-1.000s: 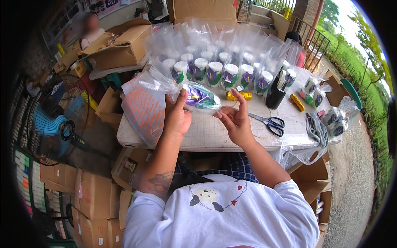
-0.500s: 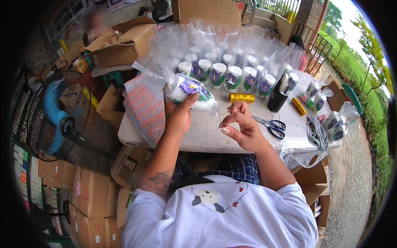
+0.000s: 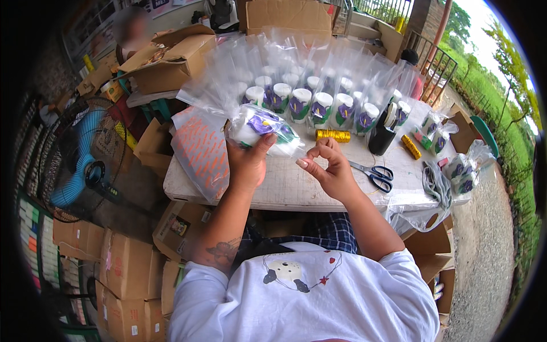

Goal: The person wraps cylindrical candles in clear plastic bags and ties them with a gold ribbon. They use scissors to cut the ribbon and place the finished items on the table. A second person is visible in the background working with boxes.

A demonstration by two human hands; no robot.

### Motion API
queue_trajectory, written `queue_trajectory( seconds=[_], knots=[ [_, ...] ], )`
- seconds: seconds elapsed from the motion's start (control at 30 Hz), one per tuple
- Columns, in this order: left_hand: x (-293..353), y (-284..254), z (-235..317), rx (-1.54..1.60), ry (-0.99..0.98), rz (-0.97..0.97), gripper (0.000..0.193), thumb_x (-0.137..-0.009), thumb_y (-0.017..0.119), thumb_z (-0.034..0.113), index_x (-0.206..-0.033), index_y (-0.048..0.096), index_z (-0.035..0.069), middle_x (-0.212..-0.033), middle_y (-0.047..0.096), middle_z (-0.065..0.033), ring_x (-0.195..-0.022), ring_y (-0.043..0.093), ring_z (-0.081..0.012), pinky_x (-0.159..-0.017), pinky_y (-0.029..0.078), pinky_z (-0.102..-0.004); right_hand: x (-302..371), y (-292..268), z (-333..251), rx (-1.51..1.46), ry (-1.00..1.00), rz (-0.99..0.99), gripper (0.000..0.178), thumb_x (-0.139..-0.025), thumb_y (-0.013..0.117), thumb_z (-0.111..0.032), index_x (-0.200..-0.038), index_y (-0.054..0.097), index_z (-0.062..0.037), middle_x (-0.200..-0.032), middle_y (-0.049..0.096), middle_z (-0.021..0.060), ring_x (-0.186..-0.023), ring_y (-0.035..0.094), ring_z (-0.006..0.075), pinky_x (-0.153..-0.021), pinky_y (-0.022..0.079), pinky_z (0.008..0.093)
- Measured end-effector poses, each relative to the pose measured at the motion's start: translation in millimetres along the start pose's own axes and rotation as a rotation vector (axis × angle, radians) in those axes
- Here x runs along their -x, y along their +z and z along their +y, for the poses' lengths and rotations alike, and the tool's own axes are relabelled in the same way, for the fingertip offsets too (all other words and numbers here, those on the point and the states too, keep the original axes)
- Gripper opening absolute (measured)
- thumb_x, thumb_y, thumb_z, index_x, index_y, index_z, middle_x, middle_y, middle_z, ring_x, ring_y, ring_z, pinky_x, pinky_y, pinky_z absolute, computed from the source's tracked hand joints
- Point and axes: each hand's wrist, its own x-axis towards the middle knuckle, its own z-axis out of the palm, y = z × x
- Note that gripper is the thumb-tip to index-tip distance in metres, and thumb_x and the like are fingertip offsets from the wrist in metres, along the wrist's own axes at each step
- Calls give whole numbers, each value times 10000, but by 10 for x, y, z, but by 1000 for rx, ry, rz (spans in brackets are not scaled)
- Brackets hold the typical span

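My left hand [image 3: 250, 162] is closed around a white pillar candle [image 3: 245, 135] with a raised purple lily and green leaves, lying tilted in a clear plastic bag. The bag's loose open end [image 3: 208, 97] flares toward the upper left. At the bag's other end, my right hand [image 3: 330, 171] pinches the corner of the film between thumb and index finger. Just beyond that hand lies a spool of gold ribbon [image 3: 333, 135]. Blue-handled scissors [image 3: 378, 175] rest to its right on the white table [image 3: 273, 191].
Several bagged candles [image 3: 299, 105] stand in rows at the back. A black holder [image 3: 382, 138], a second gold spool [image 3: 411, 147] and tied bags [image 3: 462, 171] are on the right. Printed plastic sheeting [image 3: 196, 151] hangs over the left edge. A fan [image 3: 85, 159] and cartons [image 3: 131, 265] stand left.
My right hand has moved slightly left and up to the bag, its thumb and index finger now closing at the corner. The left hand keeps the candle in nearly the same place.
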Motion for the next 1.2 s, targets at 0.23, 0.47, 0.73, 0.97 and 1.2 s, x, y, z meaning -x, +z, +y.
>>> queue_trajectory(
  seconds=[0.23,0.47,0.73,0.97,1.2],
  knots=[
    [-11,-17,9,51,-98,59,488,-725,725,4,-1129,459,69,-1032,542,-37,-955,531,-142,-870,432,-305,-9,-61,8,10,-50,-53,172,-724,748,-166,-806,635,-65,-827,428,46,-838,419,202,-777,355,286],
    [-58,-64,-35,-58,-7,78,478,-739,724,33,-1131,454,71,-1040,539,-30,-962,526,-150,-868,430,-312,79,-167,-175,190,-175,-108,118,-774,691,-79,-871,629,-53,-853,490,40,-853,440,196,-804,358,303],
    [-12,-26,19,142,-218,139,428,-777,711,111,-1140,486,88,-1073,548,-20,-997,523,-150,-907,418,-333,63,-139,-70,-39,0,-135,123,-798,683,-136,-875,617,-65,-846,457,44,-838,441,184,-791,363,286],
    [105,-42,31,232,-408,32,439,-797,694,275,-1153,492,118,-1092,555,-12,-1050,518,-160,-941,413,-368,-48,-19,117,-643,352,-232,121,-797,692,-125,-833,613,-41,-829,503,15,-775,491,127,-728,401,262],
    [269,69,72,273,-452,-76,398,-788,700,151,-1125,494,103,-1060,553,-13,-1012,532,-155,-903,430,-356,-3,-82,384,-41,-22,-93,233,-705,760,-226,-747,618,-46,-823,515,53,-766,505,185,-703,410,283]
  ],
)
